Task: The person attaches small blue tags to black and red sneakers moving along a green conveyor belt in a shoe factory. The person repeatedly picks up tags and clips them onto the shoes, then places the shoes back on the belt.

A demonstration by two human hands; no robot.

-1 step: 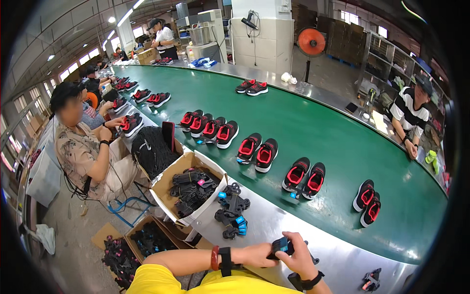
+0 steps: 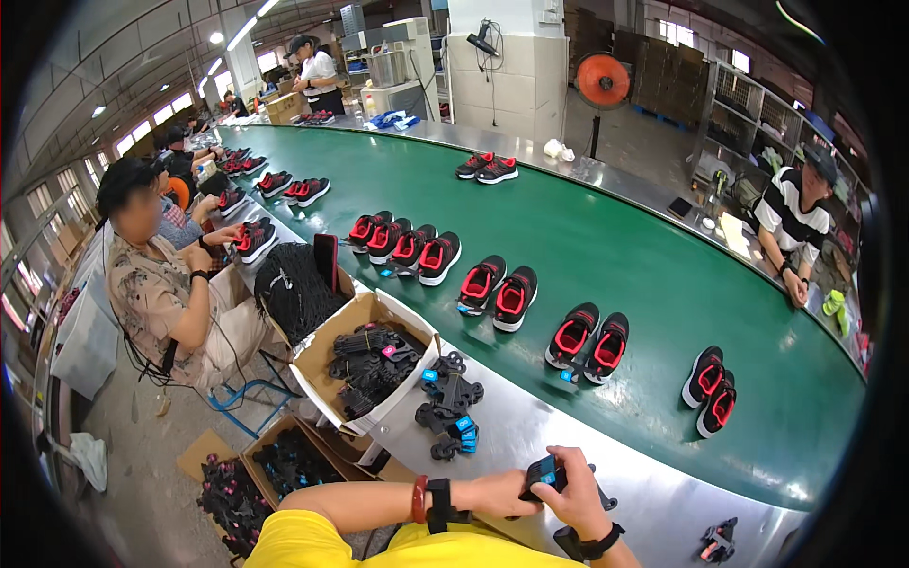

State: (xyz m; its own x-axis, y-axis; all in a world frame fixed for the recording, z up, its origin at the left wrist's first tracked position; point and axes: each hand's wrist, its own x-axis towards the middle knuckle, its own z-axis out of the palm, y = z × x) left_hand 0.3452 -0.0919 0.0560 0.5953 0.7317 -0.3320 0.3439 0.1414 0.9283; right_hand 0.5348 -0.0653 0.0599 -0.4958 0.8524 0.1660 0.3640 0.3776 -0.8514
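Note:
Between my hands, just above the metal edge of the bench, is a small stack of black plastic shoe hangers [image 2: 543, 470] with blue tags. My left hand [image 2: 500, 493] closes on its left side, fingertips partly hidden. My right hand [image 2: 574, 485] grips it from the right with thumb and fingers. Left of my hands lies a loose pile of similar black hangers [image 2: 449, 402] with blue tags. Another small group of black hangers [image 2: 718, 541] sits at the lower right of the metal bench. Pairs of black and red sneakers [image 2: 587, 343] stand on the green belt beyond.
A white-edged carton [image 2: 426, 352] full of black hangers stands to the left, beside a bundle of black cords [image 2: 295, 293]. Open boxes [image 2: 284, 464] of hangers are on the floor. A co-worker [image 2: 161, 284] sits at left; another person [image 2: 797, 222] is across the green belt [image 2: 653, 275].

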